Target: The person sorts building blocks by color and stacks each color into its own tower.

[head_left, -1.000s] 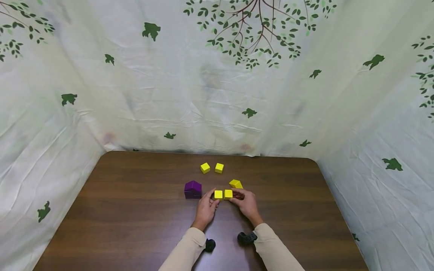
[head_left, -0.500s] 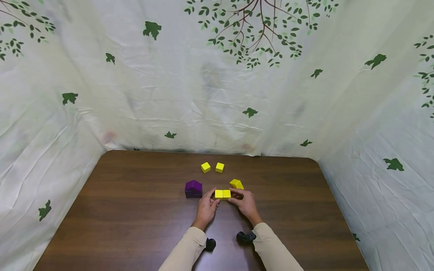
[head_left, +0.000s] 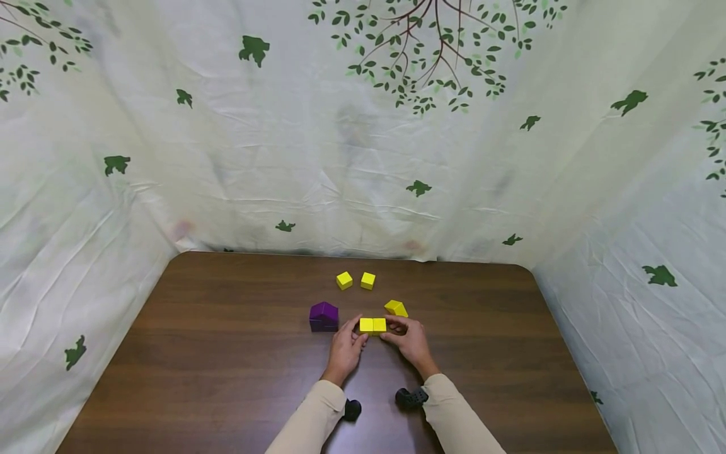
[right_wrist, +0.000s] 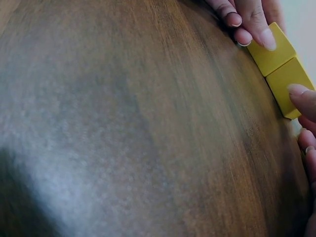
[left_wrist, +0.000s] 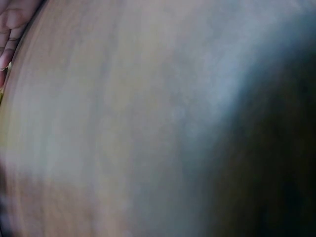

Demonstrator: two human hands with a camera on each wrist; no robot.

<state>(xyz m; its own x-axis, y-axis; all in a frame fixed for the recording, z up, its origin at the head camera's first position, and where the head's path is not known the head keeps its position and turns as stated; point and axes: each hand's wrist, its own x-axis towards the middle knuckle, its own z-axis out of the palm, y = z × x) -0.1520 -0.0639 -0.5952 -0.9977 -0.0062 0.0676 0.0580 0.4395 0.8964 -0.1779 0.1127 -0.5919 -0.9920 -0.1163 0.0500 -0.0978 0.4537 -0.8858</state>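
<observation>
Two yellow cubes lie side by side on the brown table, faces meeting at a thin seam. My left hand pinches the left cube between thumb and fingers. On the other side, my right hand holds the right cube the same way. In the right wrist view, a thumb presses the near face of one cube, and the other hand's thumb lies on its neighbour. The left wrist view is mostly blurred tabletop, with fingers at its left edge.
A purple block with a peaked shape stands just left of my left hand. Beyond my right fingers lies a yellow wedge-like block. Farther back are two more yellow cubes, one left and one right. A patterned white curtain surrounds the table.
My right hand has slid its cube leftward, closing the small gap to the left cube. Over the last half second, both hands stay in place.
</observation>
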